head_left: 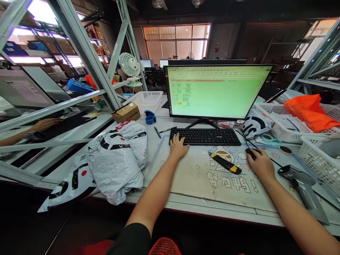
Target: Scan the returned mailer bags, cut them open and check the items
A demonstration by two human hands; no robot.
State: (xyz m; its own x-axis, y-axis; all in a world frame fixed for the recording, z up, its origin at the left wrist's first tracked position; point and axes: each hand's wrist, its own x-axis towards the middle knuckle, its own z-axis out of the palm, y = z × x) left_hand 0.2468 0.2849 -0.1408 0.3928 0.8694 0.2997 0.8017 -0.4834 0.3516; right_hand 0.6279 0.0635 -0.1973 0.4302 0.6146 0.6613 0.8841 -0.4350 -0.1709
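My left hand point(178, 146) rests with fingers spread on the left end of a black keyboard point(209, 136). Under my right hand point(261, 163) is a black computer mouse point(251, 153), with my fingers curved over it. Behind the keyboard a monitor point(212, 94) shows a spreadsheet on a pale green background. Between my arms a black and yellow utility knife point(225, 163) lies on a printed desk mat point(191, 180). To the right of my right hand a grey barcode scanner point(302, 187) lies on its side.
White plastic mailing bags point(119, 159) are heaped at the left. A cardboard box point(126, 112), a blue tape dispenser point(150, 117) and pens point(157, 132) sit behind them. White baskets point(321, 156) line the right side. A metal frame point(87, 56) divides off a neighbouring desk, where another person's hand point(47, 124) rests.
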